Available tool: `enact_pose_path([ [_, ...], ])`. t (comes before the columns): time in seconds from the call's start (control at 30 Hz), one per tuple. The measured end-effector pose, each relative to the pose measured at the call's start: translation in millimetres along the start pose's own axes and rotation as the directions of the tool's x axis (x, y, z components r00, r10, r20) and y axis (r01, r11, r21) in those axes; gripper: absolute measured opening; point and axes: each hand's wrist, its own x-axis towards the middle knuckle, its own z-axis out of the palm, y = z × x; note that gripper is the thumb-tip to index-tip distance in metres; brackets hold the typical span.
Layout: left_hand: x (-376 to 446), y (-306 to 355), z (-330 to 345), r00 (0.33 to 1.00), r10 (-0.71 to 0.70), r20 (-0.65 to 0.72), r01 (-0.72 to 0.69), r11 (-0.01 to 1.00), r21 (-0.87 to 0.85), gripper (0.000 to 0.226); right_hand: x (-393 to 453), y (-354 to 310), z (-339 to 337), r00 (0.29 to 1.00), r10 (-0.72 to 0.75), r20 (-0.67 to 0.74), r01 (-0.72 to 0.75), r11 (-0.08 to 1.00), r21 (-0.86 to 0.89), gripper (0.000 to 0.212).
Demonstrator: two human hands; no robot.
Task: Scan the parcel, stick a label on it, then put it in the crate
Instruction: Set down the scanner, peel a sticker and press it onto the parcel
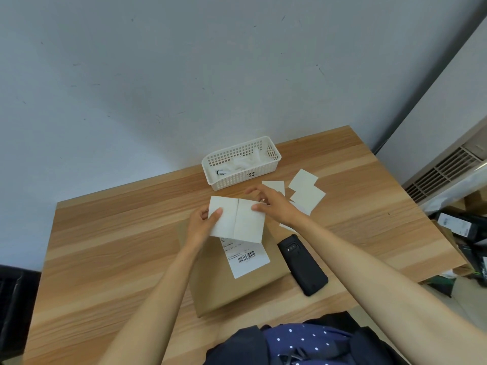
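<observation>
A brown cardboard parcel (237, 285) lies flat on the wooden table (105, 246) in front of me, with a white barcode label (249, 260) stuck on its top. Above the parcel I hold a blank white label sheet (237, 219) with a crease down its middle. My left hand (201, 225) pinches its left edge. My right hand (274, 204) grips its upper right corner. A black handheld scanner (303, 264) lies face down on the table, touching the parcel's right side. A white perforated crate (241, 163) stands behind, holding some white packets.
Several loose white label sheets (305, 192) lie scattered right of the crate, partly under my right hand. The table's right edge drops to a cluttered floor with dark boxes (463, 227). A wall vent (442, 172) is at the far right.
</observation>
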Motion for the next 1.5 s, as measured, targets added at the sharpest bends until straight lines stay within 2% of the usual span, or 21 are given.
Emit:
enact_pose_path([
  [0.23,3.3,-9.7,6.6,0.992,0.064,-0.106,-0.060,0.997,0.039,0.011,-4.5,5.2,4.1,0.998,0.011,-0.066,-0.008,0.998,0.055,0.055],
  [0.5,6.1,-12.9,12.0,0.962,0.021,-0.271,-0.026,1.000,-0.017,0.028,-1.3,12.8,4.5,0.991,0.030,-0.128,-0.018,0.995,0.094,0.051],
  [0.7,10.7,-16.2,-2.5,0.944,0.052,-0.327,-0.054,0.999,0.002,0.014,-8.9,28.2,-2.7,0.983,0.105,-0.148,-0.095,0.993,0.071,0.055],
  [0.8,8.2,-12.3,-3.7,0.953,0.070,-0.294,-0.065,0.998,0.025,0.022,-12.3,41.3,-8.3,0.968,0.149,-0.200,-0.151,0.988,0.003,0.061],
  [0.97,-0.5,-5.7,1.6,0.977,0.096,-0.192,-0.087,0.995,0.055,0.029,-20.8,66.7,-14.0,0.931,0.209,-0.299,-0.238,0.969,-0.064,0.057],
  [1.13,-6.1,-3.8,7.9,0.989,0.106,-0.100,-0.100,0.993,0.068,0.036,-26.6,85.5,-20.7,0.867,0.309,-0.391,-0.357,0.933,-0.053,0.058],
  [1.27,-5.8,-6.4,11.2,0.990,0.138,-0.037,-0.135,0.988,0.078,0.042,-25.9,94.4,-21.1,0.885,0.336,-0.322,-0.416,0.881,-0.224,0.058],
  [1.37,-9.7,-2.4,15.9,0.992,0.127,0.012,-0.127,0.989,0.079,0.048,-21.1,90.0,-14.6,0.906,0.315,-0.285,-0.401,0.853,-0.334,0.052],
  [1.43,-12.9,-0.2,18.2,0.988,0.145,0.059,-0.149,0.986,0.080,0.050,-18.6,76.6,-8.6,0.931,0.278,-0.236,-0.332,0.914,-0.233,0.039],
  [1.5,-15.3,2.9,19.8,0.981,0.165,0.100,-0.172,0.983,0.071,0.053,-16.6,56.6,-2.9,0.965,0.240,-0.107,-0.246,0.968,-0.049,0.031],
])
